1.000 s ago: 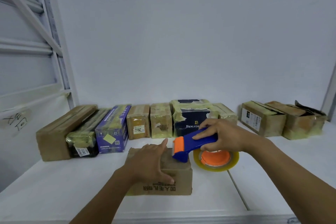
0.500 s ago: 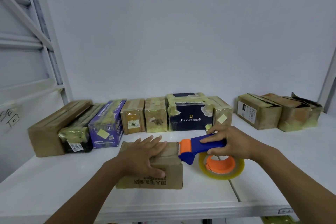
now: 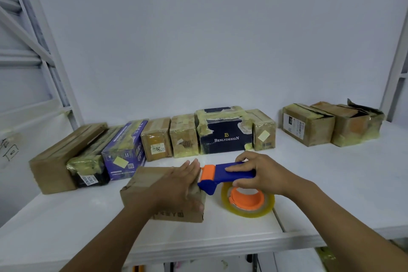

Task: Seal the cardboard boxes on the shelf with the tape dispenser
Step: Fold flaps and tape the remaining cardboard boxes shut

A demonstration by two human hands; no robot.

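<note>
Left hand (image 3: 176, 185), fingers straight, presses the cardboard box (image 3: 143, 185) at the shelf's (image 3: 331, 183) 6 o'clock. Right hand (image 3: 265, 174), fingers curled, grips the tape dispenser (image 3: 220, 178), which touches the box at 3 o'clock.

On the shelf (image 3: 66, 227), a cardboard box (image 3: 141, 185) sits near the front edge with the left hand (image 3: 178, 185) on top. The tape dispenser (image 3: 234, 174) is just right of it. A row of boxes (image 3: 183, 137) lines the back edge, and more boxes (image 3: 309, 126) stand toward the back right corner.
</note>
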